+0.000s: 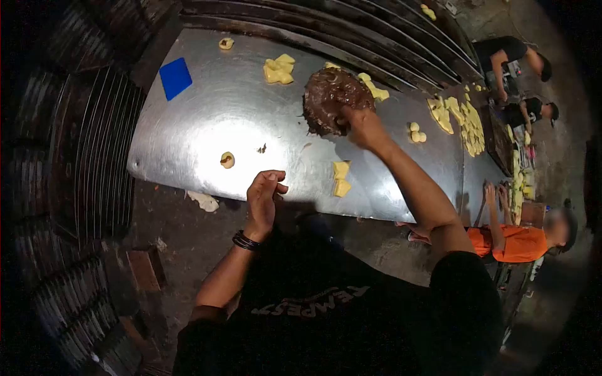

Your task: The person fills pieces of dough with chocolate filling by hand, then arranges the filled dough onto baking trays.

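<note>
1. Left of the brown mass [333, 99], the metal table [207, 113] is mostly bare; only a blue scraper [175, 78] lies far left of the mass.
2. Below-left of the mass, one filled dough piece [227, 160] and a crumb interrupt the free surface.
3. Directly below the mass, two yellow pieces [341, 178] sit near the table edge.
4. Right of the mass, many dough pieces [467, 122] crowd the surface.
</note>
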